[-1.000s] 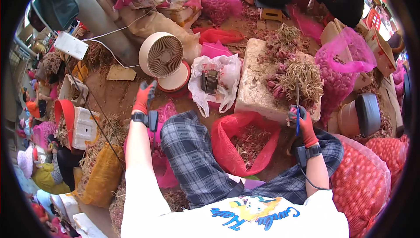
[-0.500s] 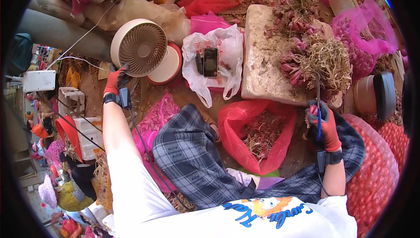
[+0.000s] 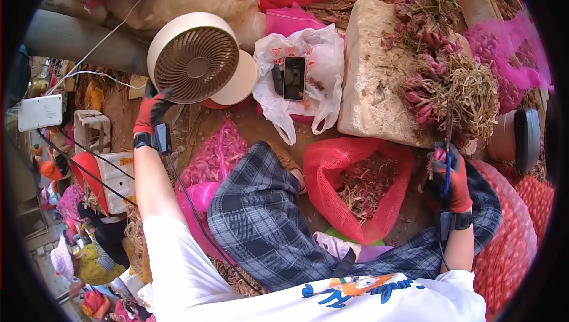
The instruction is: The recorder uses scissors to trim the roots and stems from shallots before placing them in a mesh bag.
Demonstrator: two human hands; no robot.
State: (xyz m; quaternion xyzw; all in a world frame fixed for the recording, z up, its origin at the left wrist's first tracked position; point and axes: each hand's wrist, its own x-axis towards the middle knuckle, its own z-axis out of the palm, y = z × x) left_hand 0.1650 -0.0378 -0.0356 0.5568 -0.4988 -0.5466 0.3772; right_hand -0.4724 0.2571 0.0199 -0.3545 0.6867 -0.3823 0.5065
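Note:
My left hand point(image 3: 154, 109), in an orange and black glove, grips the lower left rim of a round white fan point(image 3: 197, 58) with brown blades. The fan's head tilts up beside its pale round base. At the right, my gloved right hand point(image 3: 451, 174) holds blue-handled scissors point(image 3: 448, 120), their blades pointing away from me. A small pink bulb, seemingly a shallot point(image 3: 439, 155), shows at the fingers of that hand. Just beyond the blades, bunches of shallots with dry stalks point(image 3: 465, 88) lie on a dirty pale foam block point(image 3: 370, 85).
Between my knees sits an open red mesh bag point(image 3: 329, 194) with dry trimmings inside. A white plastic bag point(image 3: 269, 106) carries a phone point(image 3: 294, 79). Pink mesh sacks point(image 3: 216, 153) and a full red sack point(image 3: 504, 227) flank me. Black cables point(image 3: 98, 174) run at the left.
The fan's head has turned more toward me, with my left hand still at its rim. My right hand keeps the scissors near the stalks. The whole view has shifted slightly.

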